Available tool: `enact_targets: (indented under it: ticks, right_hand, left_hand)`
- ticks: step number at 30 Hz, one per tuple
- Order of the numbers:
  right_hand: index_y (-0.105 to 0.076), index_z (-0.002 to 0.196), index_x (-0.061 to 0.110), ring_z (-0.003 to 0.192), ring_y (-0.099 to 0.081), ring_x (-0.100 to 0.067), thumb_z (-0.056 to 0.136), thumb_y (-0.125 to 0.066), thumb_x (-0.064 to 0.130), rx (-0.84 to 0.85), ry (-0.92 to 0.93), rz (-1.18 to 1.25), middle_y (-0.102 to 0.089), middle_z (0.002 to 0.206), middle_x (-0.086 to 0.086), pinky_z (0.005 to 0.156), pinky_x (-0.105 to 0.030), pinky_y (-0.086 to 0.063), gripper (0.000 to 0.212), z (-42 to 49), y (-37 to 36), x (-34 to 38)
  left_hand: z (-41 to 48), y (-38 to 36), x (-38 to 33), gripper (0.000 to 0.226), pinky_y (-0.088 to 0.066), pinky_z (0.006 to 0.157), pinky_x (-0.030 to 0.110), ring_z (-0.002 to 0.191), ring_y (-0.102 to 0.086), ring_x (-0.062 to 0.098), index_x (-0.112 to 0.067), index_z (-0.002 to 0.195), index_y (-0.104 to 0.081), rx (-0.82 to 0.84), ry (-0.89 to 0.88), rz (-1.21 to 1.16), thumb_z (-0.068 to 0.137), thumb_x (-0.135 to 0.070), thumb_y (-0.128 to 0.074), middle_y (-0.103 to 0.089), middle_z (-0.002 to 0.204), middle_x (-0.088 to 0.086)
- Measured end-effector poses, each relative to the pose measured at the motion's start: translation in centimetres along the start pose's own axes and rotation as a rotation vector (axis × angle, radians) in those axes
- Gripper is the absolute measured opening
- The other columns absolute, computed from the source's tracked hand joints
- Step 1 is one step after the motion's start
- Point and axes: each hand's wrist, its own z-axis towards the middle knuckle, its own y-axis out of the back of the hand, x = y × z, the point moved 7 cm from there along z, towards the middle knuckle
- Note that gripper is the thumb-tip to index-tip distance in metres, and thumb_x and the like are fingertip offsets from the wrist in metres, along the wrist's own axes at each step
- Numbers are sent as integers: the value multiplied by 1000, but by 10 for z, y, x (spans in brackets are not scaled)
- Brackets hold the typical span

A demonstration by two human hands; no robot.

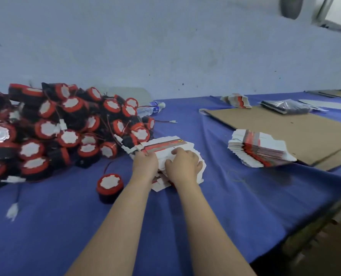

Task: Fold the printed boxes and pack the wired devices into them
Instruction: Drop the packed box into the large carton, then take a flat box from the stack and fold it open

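Front of counter point(245, 206) I see open room, devices point(56, 126) crowd left; left hand point(145, 164) and right hand point(182, 166) both grip boxes point(171, 143).

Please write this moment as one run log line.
flat box stack: under both hands | left hand: on stack, grip unclear | right hand: on stack, grip unclear | loose device: left of stack, unpacked

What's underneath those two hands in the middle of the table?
A pile of flat printed boxes, white with a red band, lying on the blue cloth. The left hand and right hand cover its middle, so their grip is hidden.
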Motion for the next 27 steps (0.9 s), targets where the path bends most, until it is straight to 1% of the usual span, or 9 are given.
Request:
enact_targets:
  ticks: [3,5,7,10,13,18,22,24,27]
  right_hand:
    - [-50,128,25,133,-31,-24,91,-52,23,-21,2,66,-50,133,-4,113,-41,-18,37,-6,-6,0]
    - [-47,131,26,138,-25,-25,91,-53,23,-22,-4,32,-47,136,-4,116,-44,-11,40,-12,-6,-1]
    - [-45,132,26,140,-22,-25,91,-52,24,-21,1,-30,-46,138,-4,117,-48,-8,41,-18,-6,0]
    - [-44,132,26,139,-25,-25,91,-51,27,-8,22,-61,-47,138,-3,116,-51,-7,42,-26,-7,5]
    - [-43,130,22,135,-32,-25,91,-51,31,2,37,-84,-49,135,-5,115,-50,-10,41,-32,-6,8]
    - [-45,121,17,120,-47,-26,93,-48,29,-3,34,-93,-55,126,-6,107,-43,-24,30,-35,-1,4]
    - [-42,128,19,123,-46,-25,90,-52,24,-65,16,-106,-54,128,-5,109,-42,-20,39,-35,3,1]
    - [-41,131,19,129,-41,-26,89,-54,23,-82,25,-91,-52,131,-5,113,-44,-14,44,-35,2,3]
    - [-39,132,18,129,-38,-27,87,-56,24,-66,48,-61,-48,134,-8,110,-42,-19,48,-33,-2,7]
  left_hand:
    - [-1,14,-3,36,-47,87,52,110,-50,47,16,116,-52,-99,-91,139,91,-9,-47,-54,117,35]
    - [-6,19,-7,36,-46,84,53,108,-48,47,19,110,-52,-119,-151,202,90,-10,-50,-53,115,35]
    - [-11,16,-11,35,-46,79,51,108,-49,47,18,110,-54,-77,-185,237,90,-11,-50,-54,114,35]
    - [-16,6,-15,30,-37,67,34,102,-56,39,7,110,-58,12,-190,325,93,-15,-47,-61,114,26]
    - [-23,-3,-21,29,-35,71,29,98,-53,32,3,112,-55,83,-226,475,97,-18,-42,-59,118,22]
    - [-29,-7,-18,33,-41,80,33,105,-54,31,-1,122,-52,147,-271,634,99,-21,-38,-57,123,19]
    - [-26,-1,-12,30,-42,68,33,87,-53,28,1,112,-55,131,-247,631,98,-19,-38,-59,106,19]
    - [-25,4,-13,29,-40,66,32,85,-51,27,2,111,-55,85,-250,606,98,-17,-38,-59,108,20]
    - [-24,7,-15,27,-36,65,31,83,-47,24,4,107,-55,50,-265,575,97,-14,-38,-60,110,21]
